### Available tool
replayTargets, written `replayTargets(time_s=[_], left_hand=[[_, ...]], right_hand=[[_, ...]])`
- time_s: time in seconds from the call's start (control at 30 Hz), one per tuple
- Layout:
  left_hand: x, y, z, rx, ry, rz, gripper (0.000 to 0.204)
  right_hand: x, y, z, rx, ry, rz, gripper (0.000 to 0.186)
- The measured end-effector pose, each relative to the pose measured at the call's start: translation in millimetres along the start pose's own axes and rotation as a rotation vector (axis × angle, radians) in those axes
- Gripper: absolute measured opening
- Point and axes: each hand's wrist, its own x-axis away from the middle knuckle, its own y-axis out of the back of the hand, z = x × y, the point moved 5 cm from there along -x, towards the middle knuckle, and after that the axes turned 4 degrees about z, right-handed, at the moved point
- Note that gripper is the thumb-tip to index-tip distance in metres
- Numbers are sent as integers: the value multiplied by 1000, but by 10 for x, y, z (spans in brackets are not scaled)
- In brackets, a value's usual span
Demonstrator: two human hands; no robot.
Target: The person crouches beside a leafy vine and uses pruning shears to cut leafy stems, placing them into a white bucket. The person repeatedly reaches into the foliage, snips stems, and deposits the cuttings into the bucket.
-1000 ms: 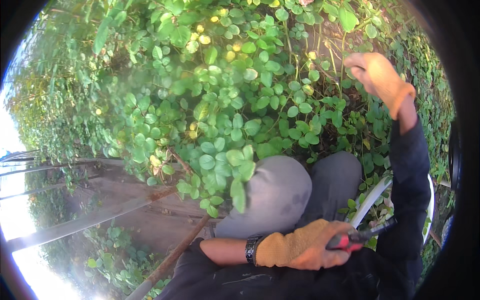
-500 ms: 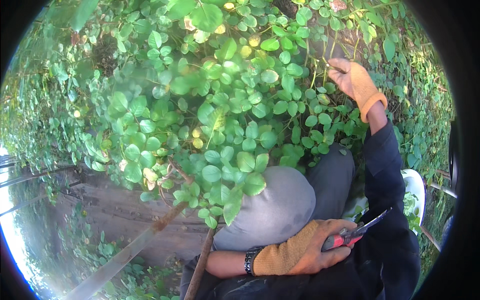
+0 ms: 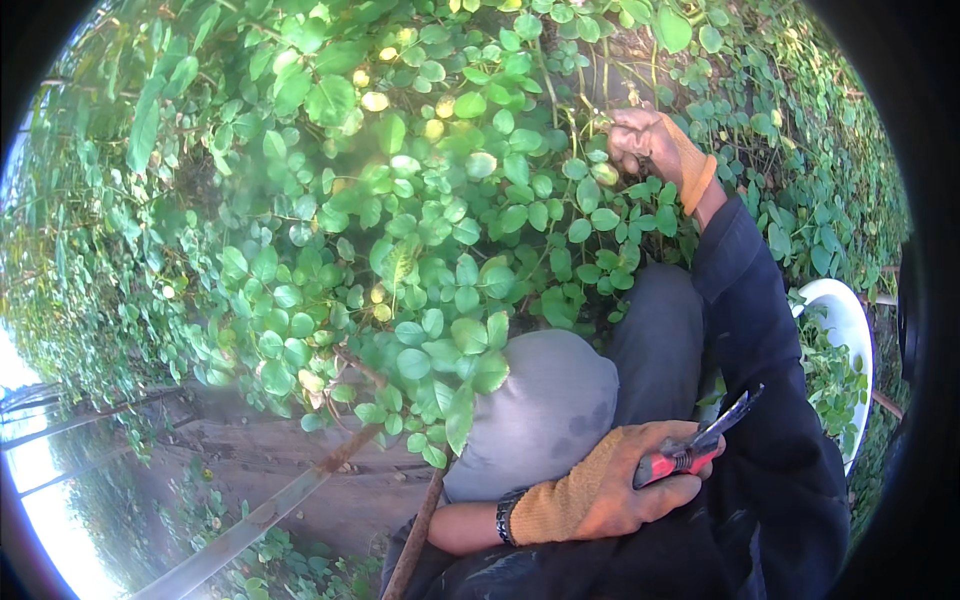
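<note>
My left hand (image 3: 590, 490), in an orange work glove with a dark band at the wrist, rests in front of my bent knee. Its fingers are wrapped round red-handled pruning shears (image 3: 680, 460), whose blades point up and to the right. My right hand (image 3: 655, 150), also gloved in orange, reaches into the upper right of the leafy bush. Its fingers are curled beside thin green stems (image 3: 573, 125); whatever lies inside them is hidden. Rounded green leaves (image 3: 465, 280), a few of them yellow, spread left of that hand.
A white tub (image 3: 850, 320) with cut greenery (image 3: 835, 390) inside stands right of my right arm. A metal bar (image 3: 260, 515) and a rusty rod (image 3: 415, 540) slant through the lower left, near bare soil (image 3: 270, 455). My grey-clad knee (image 3: 540, 400) presses near the leaves.
My right hand has shifted left and its fingers have curled in more. The left hand keeps the shears in nearly the same place. The view has moved slightly, showing more of the tub.
</note>
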Motion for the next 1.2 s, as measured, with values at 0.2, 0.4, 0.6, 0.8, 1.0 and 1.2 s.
replayTargets(time_s=[0.2,0.4,0.6,0.8,1.0,1.2], left_hand=[[14,13,2,-58,56,-41,39],[17,3,-48,-66,78,-44,43],[32,-11,7,-78,100,-43,44],[35,12,89,-57,113,-64,44],[-10,55,100,-80,80,-36,46],[-9,46,83,36,117,-53,44]], right_hand=[[64,-19,-217,-725,103,125,39],[220,-248,-486,-1066,157,-211,55],[262,-473,-307,-529,350,-346,58],[194,-474,-266,-914,255,-503,50],[103,-489,-268,-1151,362,-470,35],[14,-546,-223,-1016,434,-409,35]])
